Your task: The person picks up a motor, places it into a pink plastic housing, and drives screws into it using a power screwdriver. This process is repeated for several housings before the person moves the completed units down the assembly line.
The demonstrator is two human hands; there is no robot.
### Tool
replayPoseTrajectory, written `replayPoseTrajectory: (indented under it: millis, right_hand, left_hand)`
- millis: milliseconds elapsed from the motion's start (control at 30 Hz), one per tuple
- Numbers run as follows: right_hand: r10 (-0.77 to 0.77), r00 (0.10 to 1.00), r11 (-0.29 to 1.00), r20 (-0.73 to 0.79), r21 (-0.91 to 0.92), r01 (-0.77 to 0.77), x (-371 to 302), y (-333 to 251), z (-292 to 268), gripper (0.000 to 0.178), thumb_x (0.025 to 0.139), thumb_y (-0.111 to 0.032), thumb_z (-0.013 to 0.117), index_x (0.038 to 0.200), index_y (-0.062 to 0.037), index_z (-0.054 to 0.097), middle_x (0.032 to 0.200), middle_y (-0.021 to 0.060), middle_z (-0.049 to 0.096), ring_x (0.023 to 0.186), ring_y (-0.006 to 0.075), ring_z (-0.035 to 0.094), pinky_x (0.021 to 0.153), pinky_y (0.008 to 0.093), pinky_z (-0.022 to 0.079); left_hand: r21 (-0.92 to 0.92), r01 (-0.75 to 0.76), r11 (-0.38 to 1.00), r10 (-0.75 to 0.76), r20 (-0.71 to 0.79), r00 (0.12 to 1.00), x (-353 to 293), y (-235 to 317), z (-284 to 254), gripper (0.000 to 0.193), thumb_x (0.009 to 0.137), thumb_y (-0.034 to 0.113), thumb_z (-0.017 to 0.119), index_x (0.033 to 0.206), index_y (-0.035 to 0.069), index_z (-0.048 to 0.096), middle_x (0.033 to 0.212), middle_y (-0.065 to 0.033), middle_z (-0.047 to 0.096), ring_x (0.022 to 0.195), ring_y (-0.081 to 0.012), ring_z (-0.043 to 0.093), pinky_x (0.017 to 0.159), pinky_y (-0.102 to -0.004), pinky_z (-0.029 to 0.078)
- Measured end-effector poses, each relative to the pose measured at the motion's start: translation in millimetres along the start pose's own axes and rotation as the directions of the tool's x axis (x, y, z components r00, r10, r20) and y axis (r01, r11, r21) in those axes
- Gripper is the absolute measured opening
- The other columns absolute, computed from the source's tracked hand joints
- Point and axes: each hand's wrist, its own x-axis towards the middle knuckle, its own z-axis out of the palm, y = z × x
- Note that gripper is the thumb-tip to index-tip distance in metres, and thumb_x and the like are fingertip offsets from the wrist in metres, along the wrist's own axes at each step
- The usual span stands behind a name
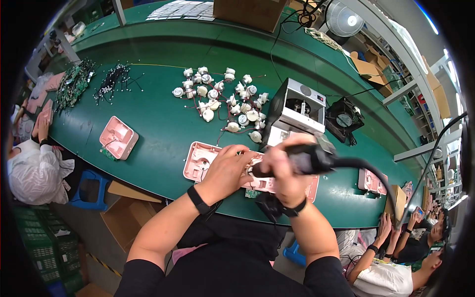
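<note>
The green bench (163,116) spans the scene, with a grey box-shaped machine (298,119) standing on it to the far right of the hands. Open pink casing pieces (194,166) lie near the bench's near edge, under the hands. The right hand (283,173), blurred, is wrapped around a black corded tool (309,159); the left hand (228,168) curls over the pieces, and whether it pinches anything I cannot tell. Beyond lie small white motors (208,115) with thin wires.

A black short-sleeved top (227,272) is worn — with two black wristbands (198,200).
</note>
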Motion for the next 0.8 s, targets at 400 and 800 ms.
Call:
replayPoseTrajectory:
  millis: [400, 800]
  right_hand:
    - [-0.145, 0.970, 0.985, -0.195, -0.122, 0.123, 56, -29, -68, 0.019, 0.097, -0.007, 0.056, 0.113, -0.0035, 0.047, 0.074, 0.0089, 0.056, 0.057, 0.0188, 0.054, 0.054, 0.0356, 0.049]
    - [-0.028, 0.971, 0.989, -0.237, 0.131, 0.061, 19, -82, -75, 0.022, 0.100, -0.020, 0.060, 0.113, -0.0060, 0.049, 0.073, 0.0068, 0.053, 0.054, 0.0165, 0.050, 0.053, 0.0332, 0.046]
  left_hand:
    - [0.114, 0.513, 0.851, -0.471, -0.266, 0.841, -54, -15, -65, 0.055, 0.085, 0.021, 0.078, 0.131, 0.001, 0.057, 0.121, -0.0173, 0.062, 0.108, -0.0340, 0.063, 0.091, -0.0411, 0.052]
    - [0.045, 0.434, 0.900, -0.418, -0.197, 0.887, -63, -4, -47, 0.056, 0.091, 0.022, 0.073, 0.137, -0.002, 0.051, 0.116, -0.0180, 0.061, 0.101, -0.0306, 0.065, 0.083, -0.0380, 0.054]
